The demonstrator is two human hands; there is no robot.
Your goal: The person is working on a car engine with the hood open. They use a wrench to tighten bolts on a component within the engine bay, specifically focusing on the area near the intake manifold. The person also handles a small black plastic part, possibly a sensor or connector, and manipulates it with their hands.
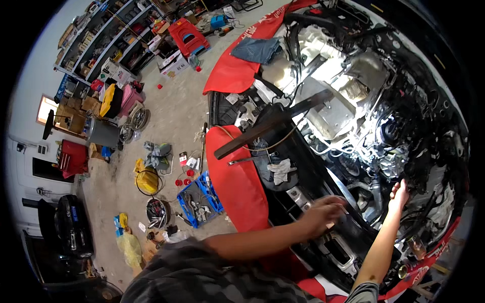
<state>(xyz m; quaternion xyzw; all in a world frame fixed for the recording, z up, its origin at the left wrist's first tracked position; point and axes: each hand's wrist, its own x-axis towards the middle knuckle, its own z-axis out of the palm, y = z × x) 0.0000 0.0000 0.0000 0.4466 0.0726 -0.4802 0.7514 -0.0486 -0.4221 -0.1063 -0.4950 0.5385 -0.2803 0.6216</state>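
My left hand (322, 217) is over the front edge of the car's engine bay, its fingers curled and slightly blurred. Something small and pale shows at its fingertips, too indistinct to name. My right hand (399, 193) reaches in from the lower right, closed, beside the hoses and metal parts of the brightly lit engine (386, 156). Whatever it may grip is hidden. Between the two hands runs a dark ribbed hose (377, 194). A long dark bar (273, 123) lies across the front of the bay, with a whitish crumpled cloth or glove (279, 171) close by.
Red protective covers (233, 177) drape the car's edge, and folded denim (256, 49) lies on one. To the left on the floor are a blue tool tray (199, 199), a yellow bag (146, 179) and a round bowl (157, 212). Loaded shelves (103, 38) line the far wall.
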